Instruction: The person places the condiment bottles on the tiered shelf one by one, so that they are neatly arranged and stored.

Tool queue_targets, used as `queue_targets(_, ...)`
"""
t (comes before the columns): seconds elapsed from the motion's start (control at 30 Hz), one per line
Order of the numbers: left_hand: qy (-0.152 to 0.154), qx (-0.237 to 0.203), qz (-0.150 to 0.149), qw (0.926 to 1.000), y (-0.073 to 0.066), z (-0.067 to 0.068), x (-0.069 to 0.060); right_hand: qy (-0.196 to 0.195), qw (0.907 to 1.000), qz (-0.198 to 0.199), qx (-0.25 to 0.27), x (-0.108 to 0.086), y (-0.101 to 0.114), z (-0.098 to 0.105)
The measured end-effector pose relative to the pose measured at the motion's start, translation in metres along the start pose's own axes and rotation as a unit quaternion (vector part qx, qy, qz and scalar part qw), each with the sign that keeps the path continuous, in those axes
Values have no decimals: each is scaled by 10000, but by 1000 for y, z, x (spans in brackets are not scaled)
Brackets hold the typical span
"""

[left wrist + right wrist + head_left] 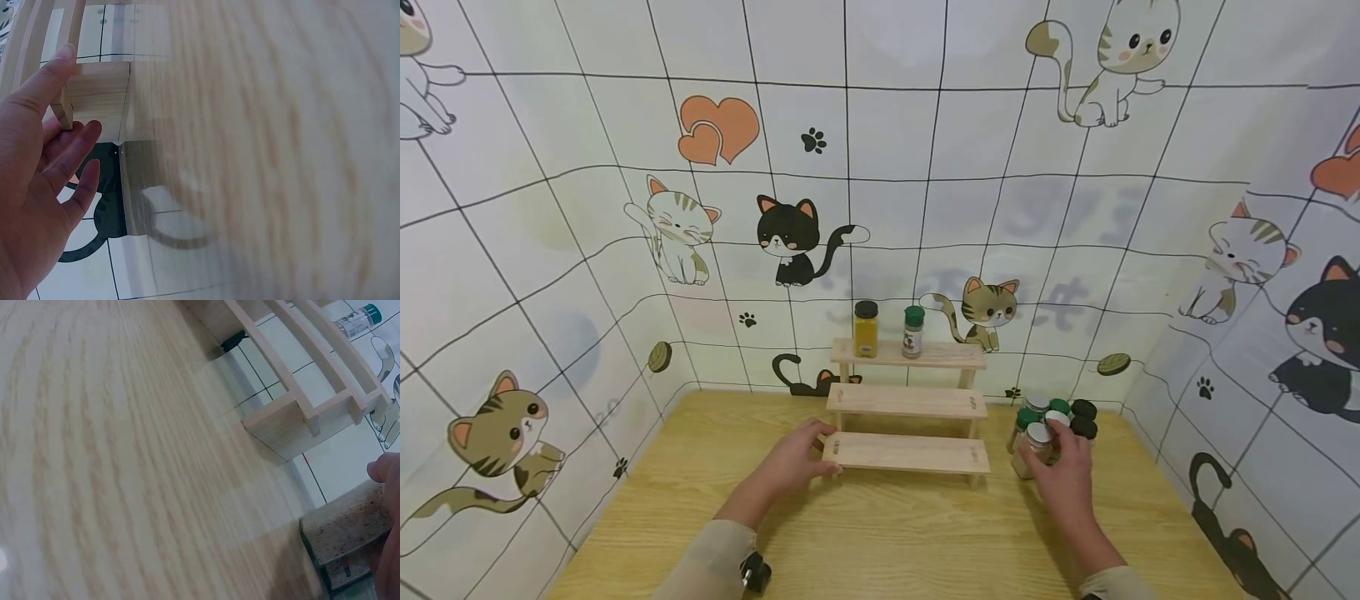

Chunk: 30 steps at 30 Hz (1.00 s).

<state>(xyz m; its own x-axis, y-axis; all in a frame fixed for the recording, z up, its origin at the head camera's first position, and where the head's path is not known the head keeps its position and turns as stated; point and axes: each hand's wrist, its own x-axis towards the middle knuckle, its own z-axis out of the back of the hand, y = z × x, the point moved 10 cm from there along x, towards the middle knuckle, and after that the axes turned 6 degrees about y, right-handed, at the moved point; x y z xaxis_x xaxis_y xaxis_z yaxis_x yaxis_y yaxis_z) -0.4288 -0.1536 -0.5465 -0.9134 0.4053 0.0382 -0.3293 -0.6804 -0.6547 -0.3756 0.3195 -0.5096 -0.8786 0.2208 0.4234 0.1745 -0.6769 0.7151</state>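
A three-step wooden shelf rack (906,452) stands on the table. My left hand (793,457) holds the left end of its lowest step, thumb on top and fingers curled below; the left wrist view shows this hand (44,150) close up. On the top step are a yellow jar with a black lid (866,333) and a green-capped spice jar (913,333). Right of the rack, my right hand (1063,471) grips a white-capped spice jar (1038,435) at the front of a cluster, between thumb and fingers. In the right wrist view, fingers partly cover this clear jar (344,528) with speckled contents.
Several other jars with green lids (1027,417), black lids (1084,427) and white lids crowd around the right hand. The wood-grain table (880,542) meets a cat-printed, gridded wall covering (895,217) behind and at both sides.
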Motion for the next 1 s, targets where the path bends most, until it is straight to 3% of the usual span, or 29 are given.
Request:
queue_targets(0.37, -9, 58, 16, 10000, 0, -1, 0, 308, 9983, -411, 278, -2, -14, -14)
queue_targets(1.0, -56, -33, -43, 10000, -4, 2, -3, 175, 9977, 293, 584, -2, 7, -3)
